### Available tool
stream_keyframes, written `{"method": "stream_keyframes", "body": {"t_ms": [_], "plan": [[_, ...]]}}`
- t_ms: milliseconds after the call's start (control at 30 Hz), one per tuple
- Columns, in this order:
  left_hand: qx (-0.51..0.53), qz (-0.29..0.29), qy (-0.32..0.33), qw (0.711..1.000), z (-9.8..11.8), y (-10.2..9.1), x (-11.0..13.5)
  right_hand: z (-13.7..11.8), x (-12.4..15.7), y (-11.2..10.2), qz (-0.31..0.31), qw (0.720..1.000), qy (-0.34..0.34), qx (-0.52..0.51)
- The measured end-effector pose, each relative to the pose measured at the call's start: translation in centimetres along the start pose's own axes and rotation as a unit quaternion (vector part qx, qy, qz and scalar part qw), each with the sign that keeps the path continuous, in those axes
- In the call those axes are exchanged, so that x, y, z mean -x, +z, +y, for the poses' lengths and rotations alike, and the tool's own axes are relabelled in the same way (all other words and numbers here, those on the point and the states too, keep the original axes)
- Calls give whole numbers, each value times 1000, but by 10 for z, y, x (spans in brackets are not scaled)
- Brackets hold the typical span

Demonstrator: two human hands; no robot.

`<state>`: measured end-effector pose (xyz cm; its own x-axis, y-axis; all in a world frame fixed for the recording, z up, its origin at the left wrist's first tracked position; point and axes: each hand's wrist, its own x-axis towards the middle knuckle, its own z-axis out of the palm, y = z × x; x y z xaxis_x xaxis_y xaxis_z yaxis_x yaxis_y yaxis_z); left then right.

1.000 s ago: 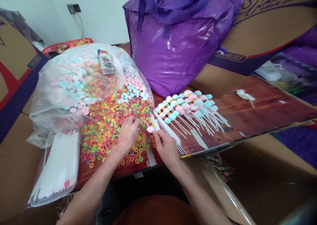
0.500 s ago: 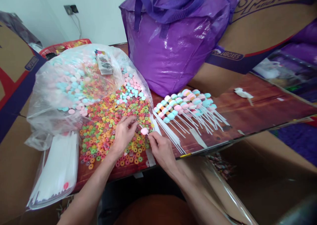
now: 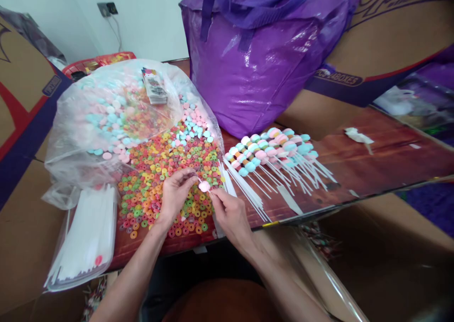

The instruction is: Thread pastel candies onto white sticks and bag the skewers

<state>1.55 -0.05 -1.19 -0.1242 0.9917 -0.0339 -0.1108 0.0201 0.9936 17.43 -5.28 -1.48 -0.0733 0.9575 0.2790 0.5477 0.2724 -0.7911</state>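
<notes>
My right hand [image 3: 232,214] pinches a thin white stick that carries a pink marshmallow [image 3: 204,186]. At the stick's upper end are the closed fingertips of my left hand [image 3: 178,189]; whatever they pinch is too small to make out. Both hands are above a spread of colourful ring candies [image 3: 149,180]. To the right, finished candy sticks [image 3: 273,147] lie in a row, with pink, blue and brown pieces threaded on them. Loose white sticks [image 3: 248,189] lie between that row and the rings.
A clear plastic bag [image 3: 71,128] holds pink and blue marshmallows, with small packets [image 3: 155,88] on it. White sticks fill a clear container [image 3: 83,232] at front left. A purple bag [image 3: 248,76] and a cardboard box [image 3: 397,33] stand behind. Crumpled white paper [image 3: 358,135] lies right.
My left fingertips have come to the upper end of the stick, where a gap showed before. The view has shifted slightly, and the pink marshmallow remains on the stick.
</notes>
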Motion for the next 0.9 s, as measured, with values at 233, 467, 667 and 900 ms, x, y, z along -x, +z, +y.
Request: {"method": "stream_keyframes", "body": {"t_ms": [233,467,667,900], "plan": [[-32,-10,-2,999,-2,-3,6,-1,-3,-4,-25,999,-14,35],[-2,-13,-38,999,-1,-3,7,5,-2,-2,-39,995,-62,67],[-9,-66,-63,996,1,-11,5,10,-4,-6,-40,995,-74,44],[-18,-15,-69,997,4,-11,6,6,-6,-6,-35,998,-49,2]]}}
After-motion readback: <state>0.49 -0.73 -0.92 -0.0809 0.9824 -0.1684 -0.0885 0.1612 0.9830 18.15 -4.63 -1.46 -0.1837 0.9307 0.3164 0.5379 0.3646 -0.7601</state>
